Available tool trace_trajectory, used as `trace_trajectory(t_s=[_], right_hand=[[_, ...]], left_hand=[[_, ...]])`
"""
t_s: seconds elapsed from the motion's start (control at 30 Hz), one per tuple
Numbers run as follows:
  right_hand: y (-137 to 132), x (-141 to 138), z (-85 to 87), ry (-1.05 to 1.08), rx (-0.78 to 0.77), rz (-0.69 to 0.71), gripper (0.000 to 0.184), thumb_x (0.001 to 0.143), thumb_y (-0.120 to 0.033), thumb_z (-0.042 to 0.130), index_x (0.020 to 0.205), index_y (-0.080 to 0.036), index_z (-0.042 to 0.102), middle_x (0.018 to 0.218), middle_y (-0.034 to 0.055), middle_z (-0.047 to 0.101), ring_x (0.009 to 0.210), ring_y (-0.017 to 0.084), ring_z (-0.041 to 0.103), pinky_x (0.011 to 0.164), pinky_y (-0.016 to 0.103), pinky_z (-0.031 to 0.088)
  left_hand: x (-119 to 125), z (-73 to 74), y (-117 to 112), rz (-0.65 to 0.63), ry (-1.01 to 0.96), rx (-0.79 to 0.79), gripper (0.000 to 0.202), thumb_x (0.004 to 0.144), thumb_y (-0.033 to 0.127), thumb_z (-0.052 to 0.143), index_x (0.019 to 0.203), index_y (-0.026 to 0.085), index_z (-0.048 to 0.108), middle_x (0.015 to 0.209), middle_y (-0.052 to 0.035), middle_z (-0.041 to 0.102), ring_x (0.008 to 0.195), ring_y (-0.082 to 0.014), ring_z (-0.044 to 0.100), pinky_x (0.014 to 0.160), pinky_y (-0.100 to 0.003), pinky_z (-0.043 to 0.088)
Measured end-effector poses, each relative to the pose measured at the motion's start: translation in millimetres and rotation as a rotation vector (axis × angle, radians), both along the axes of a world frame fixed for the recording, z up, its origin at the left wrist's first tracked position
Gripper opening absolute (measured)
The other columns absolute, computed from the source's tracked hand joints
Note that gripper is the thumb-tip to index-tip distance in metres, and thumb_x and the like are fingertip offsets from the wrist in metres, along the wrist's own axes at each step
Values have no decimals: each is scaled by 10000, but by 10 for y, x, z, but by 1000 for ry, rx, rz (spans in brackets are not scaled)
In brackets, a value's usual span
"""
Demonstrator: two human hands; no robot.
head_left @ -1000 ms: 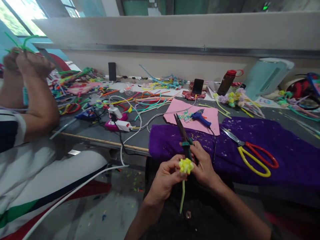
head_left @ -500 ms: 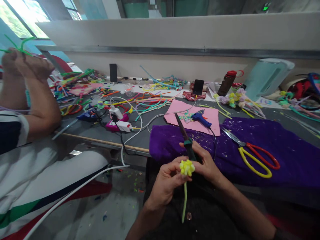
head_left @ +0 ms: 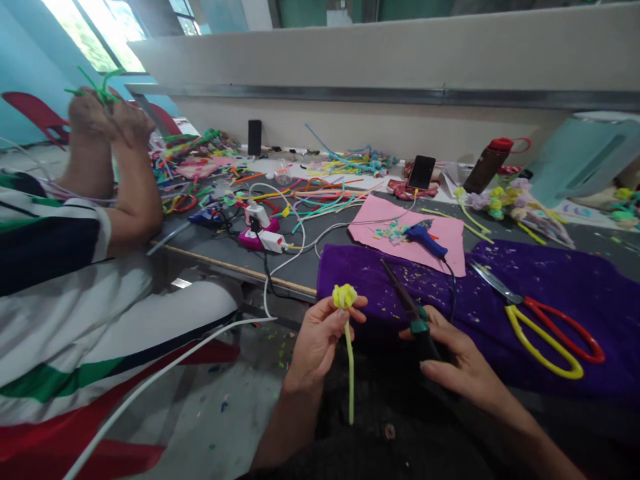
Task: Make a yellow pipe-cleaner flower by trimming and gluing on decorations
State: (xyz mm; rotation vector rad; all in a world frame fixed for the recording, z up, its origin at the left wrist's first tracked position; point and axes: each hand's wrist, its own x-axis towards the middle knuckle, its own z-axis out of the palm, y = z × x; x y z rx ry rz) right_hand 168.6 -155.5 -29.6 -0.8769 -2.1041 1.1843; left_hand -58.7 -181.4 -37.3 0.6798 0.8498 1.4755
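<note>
Between the thumb and fingers of my left hand [head_left: 316,343] is a yellow pipe-cleaner flower [head_left: 344,296], pinched just below its head, with a pale green stem hanging down. My right hand [head_left: 457,353] is wrapped round the dark green handles of a pair of scissors [head_left: 411,308]. Their dark blades point up and away, toward the purple cloth [head_left: 345,267]. The two hands are apart, and the blades do not touch the flower. On the cloth to the right lie larger scissors [head_left: 543,327] with one red and one yellow handle.
A blue glue gun [head_left: 425,240] and clippings lie on a pink sheet [head_left: 360,223]. A power strip [head_left: 270,240] with white cables sits left of it. Behind are pipe cleaners [head_left: 325,193], a phone [head_left: 421,173] and a bottle [head_left: 487,167]. A co-worker's hands [head_left: 107,117] hold green pipe cleaners at left.
My hands have moved apart: the left with the flower to the left and up, the right with the scissors to the right and down. The view has swung left.
</note>
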Motion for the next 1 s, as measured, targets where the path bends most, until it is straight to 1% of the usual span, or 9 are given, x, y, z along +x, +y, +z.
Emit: trace_trajectory(t_s=[0.1, 0.17, 0.3, 0.4, 0.5, 0.63, 0.83, 1.0], right_hand=[[-72, 35, 16, -40, -9, 68, 281, 740, -324, 574, 999, -228, 628, 1001, 43, 462, 941, 223, 482, 825, 334, 387], [-120, 48, -2, -51, -20, 95, 283, 742, -323, 584, 1006, -229, 626, 993, 43, 450, 903, 205, 490, 785, 318, 407], [-165, 52, -64, -71, 1, 115, 383, 689, -447, 647, 1001, -226, 622, 991, 43, 438, 896, 207, 483, 779, 326, 417], [-158, 24, -67, -126, 50, 107, 381, 650, -500, 668, 887, -204, 636, 989, 44, 436, 885, 206, 482, 755, 326, 428], [-147, -13, -20, -218, 93, 92, 277, 687, -439, 653, 795, -186, 626, 982, 44, 442, 874, 196, 488, 738, 319, 438], [-143, -21, 36, -301, 123, 54, 161, 713, -327, 629, 806, -195, 626, 986, 37, 450, 873, 186, 498, 748, 323, 447], [-141, 29, 43, -306, 144, 42, 156, 705, -311, 640, 818, -205, 628, 991, 41, 454, 873, 195, 504, 743, 336, 456], [-146, 67, 68, -288, 155, 50, 153, 700, -315, 641, 813, -212, 645, 971, 41, 479, 876, 203, 506, 724, 332, 461]], left_hand=[[-25, -8, 11, 13, -7, -28, 127, 712, 171, 631, 823, 125, 673, 875, -83, 672, 633, -98, 583, 455, -144, 405], [-37, -17, 18, 20, -4, -38, 116, 709, 184, 637, 804, 127, 671, 836, -73, 674, 609, -96, 587, 444, -142, 400], [-54, -50, 29, 34, 2, -37, 111, 706, 203, 642, 788, 133, 670, 790, -56, 675, 566, -85, 583, 444, -141, 401], [-61, -70, 33, 41, 22, -31, 107, 712, 201, 634, 792, 140, 670, 784, -45, 674, 548, -77, 575, 446, -143, 397], [-68, -74, 29, 64, 87, -10, 90, 708, 184, 633, 775, 138, 671, 771, -33, 670, 536, -65, 559, 486, -151, 410], [-77, -75, 16, 84, 198, -3, 97, 703, 194, 645, 765, 124, 671, 710, -28, 654, 548, -72, 546, 511, -160, 405], [-78, -80, -9, 79, 319, -27, 114, 703, 236, 662, 757, 136, 657, 709, -33, 666, 547, -90, 558, 479, -170, 388], [-80, -53, -18, 93, 408, -10, 145, 692, 273, 673, 733, 137, 643, 635, -27, 654, 534, -112, 561, 480, -195, 407]])
